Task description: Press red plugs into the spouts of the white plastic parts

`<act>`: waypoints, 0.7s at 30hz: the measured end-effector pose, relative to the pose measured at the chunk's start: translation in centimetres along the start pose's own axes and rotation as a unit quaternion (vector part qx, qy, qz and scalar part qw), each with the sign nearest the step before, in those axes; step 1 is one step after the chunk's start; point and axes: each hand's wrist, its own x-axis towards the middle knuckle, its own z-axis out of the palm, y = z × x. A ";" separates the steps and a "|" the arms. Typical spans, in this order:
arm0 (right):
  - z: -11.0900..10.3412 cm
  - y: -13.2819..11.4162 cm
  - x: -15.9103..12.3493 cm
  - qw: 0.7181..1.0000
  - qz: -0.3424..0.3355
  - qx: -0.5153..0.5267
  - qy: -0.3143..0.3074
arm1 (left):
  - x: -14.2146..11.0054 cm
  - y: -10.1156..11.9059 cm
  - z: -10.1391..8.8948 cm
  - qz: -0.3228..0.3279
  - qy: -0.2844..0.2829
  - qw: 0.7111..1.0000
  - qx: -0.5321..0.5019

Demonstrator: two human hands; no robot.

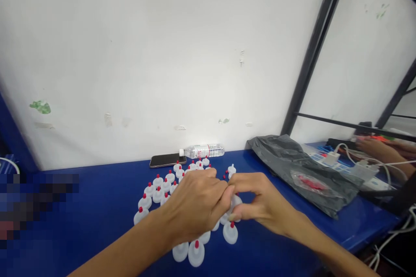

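My right hand (268, 201) pinches a translucent white nozzle cap (236, 202) between thumb and fingers. My left hand (196, 201) is closed and meets it at the cap's top; what its fingertips grip is hidden. Around and under my hands stand several similar white caps with red tips, such as one cap (196, 256) in front and another cap (230, 234) just below my right hand. More fill the area left of my left wrist. Behind my hands is a white cap (232, 169) without a red tip, beside a few loose red tips (224, 176).
Against the wall lie a black phone (165, 161) and a clear water bottle (208, 151). A grey plastic bag (279, 156) to the right carries a clear packet of red pieces (312, 182). Beyond are chargers (332, 158), cables and another person's hands (380, 149). The tabletop (97, 207) is blue.
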 end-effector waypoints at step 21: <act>2.7 -5.0 -5.9 0.991 0.039 -0.081 0.100 | -3.0 6.6 -1.5 -0.156 -0.104 0.979 -0.083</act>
